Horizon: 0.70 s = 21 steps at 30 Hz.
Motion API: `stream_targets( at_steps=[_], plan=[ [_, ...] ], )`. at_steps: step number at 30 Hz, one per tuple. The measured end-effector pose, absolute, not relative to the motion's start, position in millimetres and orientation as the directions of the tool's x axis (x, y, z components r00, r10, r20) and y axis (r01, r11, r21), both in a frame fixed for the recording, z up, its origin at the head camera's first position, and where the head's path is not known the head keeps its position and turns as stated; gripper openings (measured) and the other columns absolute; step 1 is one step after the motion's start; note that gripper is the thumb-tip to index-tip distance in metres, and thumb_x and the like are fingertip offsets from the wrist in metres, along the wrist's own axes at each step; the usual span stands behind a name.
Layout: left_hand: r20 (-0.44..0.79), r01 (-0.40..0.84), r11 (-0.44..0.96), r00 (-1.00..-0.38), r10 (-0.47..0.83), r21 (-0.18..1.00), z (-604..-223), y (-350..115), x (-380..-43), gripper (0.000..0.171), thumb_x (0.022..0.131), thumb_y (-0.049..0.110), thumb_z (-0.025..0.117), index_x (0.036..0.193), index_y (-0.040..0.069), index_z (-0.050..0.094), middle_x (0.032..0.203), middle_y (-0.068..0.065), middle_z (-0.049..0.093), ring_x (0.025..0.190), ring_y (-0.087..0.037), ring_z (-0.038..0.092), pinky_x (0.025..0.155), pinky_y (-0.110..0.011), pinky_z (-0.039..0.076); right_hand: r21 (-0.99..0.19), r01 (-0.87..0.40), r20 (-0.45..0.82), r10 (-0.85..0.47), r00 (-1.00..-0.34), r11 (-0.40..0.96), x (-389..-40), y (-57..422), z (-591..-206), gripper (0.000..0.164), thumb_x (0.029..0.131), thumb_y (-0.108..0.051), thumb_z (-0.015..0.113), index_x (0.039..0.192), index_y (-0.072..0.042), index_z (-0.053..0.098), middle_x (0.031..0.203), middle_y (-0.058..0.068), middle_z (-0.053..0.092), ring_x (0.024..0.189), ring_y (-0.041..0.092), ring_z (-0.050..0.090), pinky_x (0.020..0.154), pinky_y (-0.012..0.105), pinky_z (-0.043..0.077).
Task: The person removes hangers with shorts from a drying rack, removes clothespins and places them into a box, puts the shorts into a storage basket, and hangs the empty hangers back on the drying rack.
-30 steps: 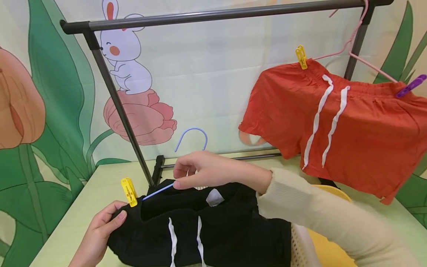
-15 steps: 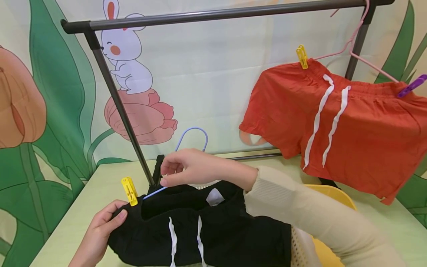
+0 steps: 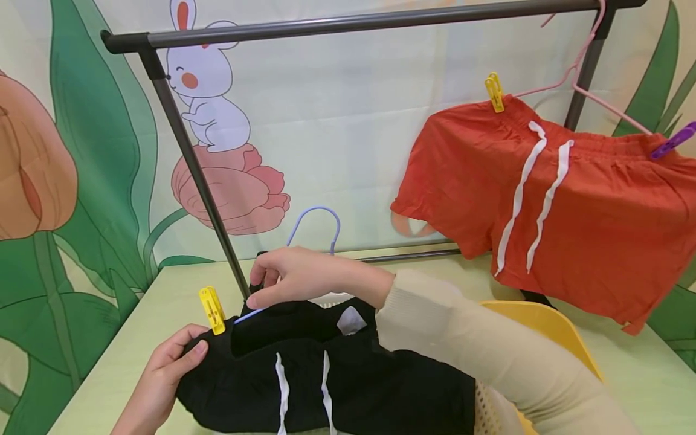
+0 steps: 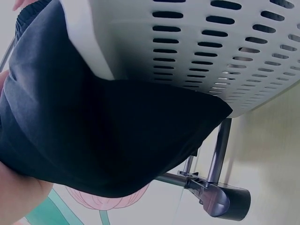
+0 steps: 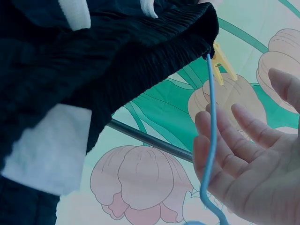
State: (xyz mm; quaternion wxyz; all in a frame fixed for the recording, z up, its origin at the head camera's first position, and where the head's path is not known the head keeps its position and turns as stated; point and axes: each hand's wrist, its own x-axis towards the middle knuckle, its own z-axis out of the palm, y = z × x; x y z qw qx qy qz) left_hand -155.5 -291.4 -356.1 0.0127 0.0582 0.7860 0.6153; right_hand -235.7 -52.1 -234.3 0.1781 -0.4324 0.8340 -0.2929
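Black shorts point(image 3: 391, 386) with white drawstrings lie low in the head view, their waistband gaping upward. My left hand point(image 3: 157, 377) pinches the waistband's left end, thumb in front. Just beside that grip, a yellow clothespin point(image 3: 212, 310) stands clipped on the waistband. A blue hanger point(image 3: 315, 208) has its hook up and one arm running into that left end. My right hand point(image 3: 299, 275) hovers over the waistband, fingers loosely bent. In the right wrist view, its fingers point(image 5: 243, 154) spread loosely behind the hanger wire point(image 5: 212, 117), not wrapped around it.
Behind stands a dark metal rack point(image 3: 353, 22). Red-orange shorts point(image 3: 587, 199) hang at its right from a pink hanger point(image 3: 611, 109), held by yellow and purple point(image 3: 674, 140) clothespins. A white perforated basket point(image 4: 126, 28) is under the black shorts; a yellow container point(image 3: 538, 314) sits behind the right sleeve.
My right hand has slid left along the hanger's arm toward the yellow clothespin. The left hand keeps its grip on the black shorts in the same place.
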Motion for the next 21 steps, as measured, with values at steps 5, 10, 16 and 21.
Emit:
stream_targets(
  at_steps=[5,10,16,21],
  plan=[
    [0.051,0.075,0.224,-0.992,0.111,0.972,-357,-292,-155,0.016,0.095,0.017,0.038,0.097,0.012,0.053,0.090,0.005,0.054,0.088,-0.009,0.047,0.075,-0.020,0.042,-0.628,-0.615,-0.070,-0.821,-0.566,0.478,-239,-62,-238,0.038,0.080,-0.032,0.063,0.107,-0.008,0.053,0.087,-0.001,0.060,0.079,0.007,0.053,0.065,0.016,0.044],
    [0.060,0.084,0.226,-0.992,0.111,0.971,-358,-292,-155,0.017,0.095,0.017,0.038,0.097,0.012,0.053,0.090,0.005,0.054,0.089,-0.009,0.047,0.075,-0.019,0.041,-0.612,-0.614,-0.083,-0.813,-0.576,0.498,-239,-70,-238,0.040,0.080,-0.035,0.062,0.108,-0.009,0.052,0.089,-0.002,0.058,0.081,0.007,0.053,0.065,0.016,0.044],
    [0.094,0.118,0.212,-0.988,0.122,0.970,-359,-292,-156,0.017,0.095,0.015,0.038,0.097,0.012,0.054,0.089,0.005,0.055,0.088,-0.008,0.047,0.075,-0.019,0.040,-0.626,-0.588,-0.097,-0.799,-0.593,0.512,-239,-77,-239,0.036,0.079,-0.037,0.062,0.104,-0.012,0.053,0.089,-0.003,0.057,0.080,0.007,0.053,0.064,0.017,0.045],
    [0.109,0.133,0.207,-0.986,0.124,0.969,-360,-293,-156,0.017,0.095,0.014,0.038,0.097,0.013,0.054,0.089,0.006,0.055,0.088,-0.008,0.047,0.076,-0.018,0.039,-0.650,-0.563,-0.103,-0.793,-0.600,0.510,-239,-85,-241,0.036,0.079,-0.038,0.063,0.102,-0.012,0.051,0.089,-0.003,0.057,0.079,0.007,0.053,0.064,0.017,0.045]
  ],
)
